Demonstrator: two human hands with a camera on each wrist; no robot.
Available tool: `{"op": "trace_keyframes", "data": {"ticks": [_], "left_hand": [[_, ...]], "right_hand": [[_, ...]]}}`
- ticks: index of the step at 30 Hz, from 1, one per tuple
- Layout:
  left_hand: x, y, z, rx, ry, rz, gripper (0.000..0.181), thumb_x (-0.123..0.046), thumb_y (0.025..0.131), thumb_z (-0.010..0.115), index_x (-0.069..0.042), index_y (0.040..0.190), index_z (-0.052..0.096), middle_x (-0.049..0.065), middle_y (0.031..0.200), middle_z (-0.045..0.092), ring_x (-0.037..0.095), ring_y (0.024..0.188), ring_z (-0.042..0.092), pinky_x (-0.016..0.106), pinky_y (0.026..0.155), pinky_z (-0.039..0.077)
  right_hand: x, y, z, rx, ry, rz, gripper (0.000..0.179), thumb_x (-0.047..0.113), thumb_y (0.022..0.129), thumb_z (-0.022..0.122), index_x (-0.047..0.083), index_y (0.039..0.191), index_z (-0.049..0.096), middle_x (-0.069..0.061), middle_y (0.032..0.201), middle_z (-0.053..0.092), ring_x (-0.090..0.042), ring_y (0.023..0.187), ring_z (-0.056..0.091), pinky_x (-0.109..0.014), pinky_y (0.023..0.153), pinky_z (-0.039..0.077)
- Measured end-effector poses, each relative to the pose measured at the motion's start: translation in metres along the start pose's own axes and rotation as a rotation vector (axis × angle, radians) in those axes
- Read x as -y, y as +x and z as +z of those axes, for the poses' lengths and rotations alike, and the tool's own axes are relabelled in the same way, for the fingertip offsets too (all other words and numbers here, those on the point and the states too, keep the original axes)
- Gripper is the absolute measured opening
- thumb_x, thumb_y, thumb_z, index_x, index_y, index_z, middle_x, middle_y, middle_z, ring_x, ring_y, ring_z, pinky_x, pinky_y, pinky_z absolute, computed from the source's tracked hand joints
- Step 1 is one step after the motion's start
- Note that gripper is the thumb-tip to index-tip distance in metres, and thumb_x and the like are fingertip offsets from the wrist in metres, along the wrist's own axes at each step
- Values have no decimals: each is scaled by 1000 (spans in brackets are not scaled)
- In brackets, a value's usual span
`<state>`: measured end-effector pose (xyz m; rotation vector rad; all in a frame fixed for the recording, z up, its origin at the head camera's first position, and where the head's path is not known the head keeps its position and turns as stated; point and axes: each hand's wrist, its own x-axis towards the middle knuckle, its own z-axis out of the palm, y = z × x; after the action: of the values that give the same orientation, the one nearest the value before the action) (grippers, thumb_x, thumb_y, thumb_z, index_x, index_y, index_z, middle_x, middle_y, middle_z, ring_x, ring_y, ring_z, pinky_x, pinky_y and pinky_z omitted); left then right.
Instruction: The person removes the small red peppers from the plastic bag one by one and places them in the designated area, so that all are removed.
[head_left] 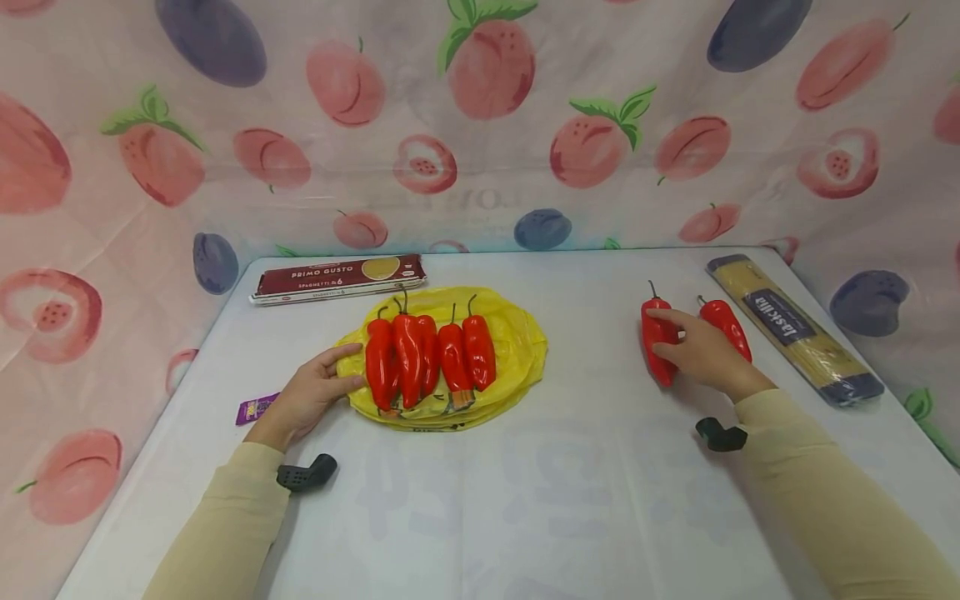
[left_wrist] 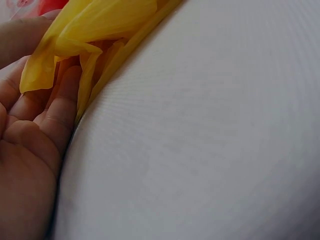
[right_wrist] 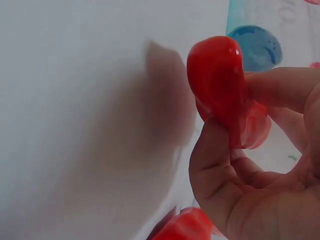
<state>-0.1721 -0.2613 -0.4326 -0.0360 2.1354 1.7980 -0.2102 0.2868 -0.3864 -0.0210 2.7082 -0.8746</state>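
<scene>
Several red peppers lie side by side on a flattened yellow plastic bag, their stems pointing away from me. My left hand holds the bag's left edge. In the left wrist view its fingers reach under a yellow fold, with the thumb over it. On the right, my right hand pinches another red pepper between thumb and fingers. The right wrist view shows this pepper end-on, its shadow falling on the table. One more red pepper lies just beyond the right hand, partly covered by it.
A dark red spaghetti packet lies at the back left, behind the bag. Along the right side is a clear pasta packet with a dark label. A small purple sachet sits by the left wrist. Fruit-patterned cloth hangs around the white table.
</scene>
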Motion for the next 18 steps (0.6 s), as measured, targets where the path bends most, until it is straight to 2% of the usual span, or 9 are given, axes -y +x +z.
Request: {"op": "trace_keyframes", "data": {"ticks": [12,18], "left_hand": [[-1,-1,1,-2,10,-10,71,-20,96,69,-10,157,32,17,155,40,19,125,53,23,97,49],[-1,-1,1,-5,14,-13,72,-20,96,69,-10,157,32,16,155,40,20,126,52,23,97,48]], "right_hand": [[-11,3,-3,-26,-50,8,67,19,99,59,6,157,28,-35,142,34,-54,125,33,-59,87,54],[-14,4,-5,-25,-66,38,68,19,99,59,5,157,27,-36,142,34,-55,127,30,-61,89,52]]}}
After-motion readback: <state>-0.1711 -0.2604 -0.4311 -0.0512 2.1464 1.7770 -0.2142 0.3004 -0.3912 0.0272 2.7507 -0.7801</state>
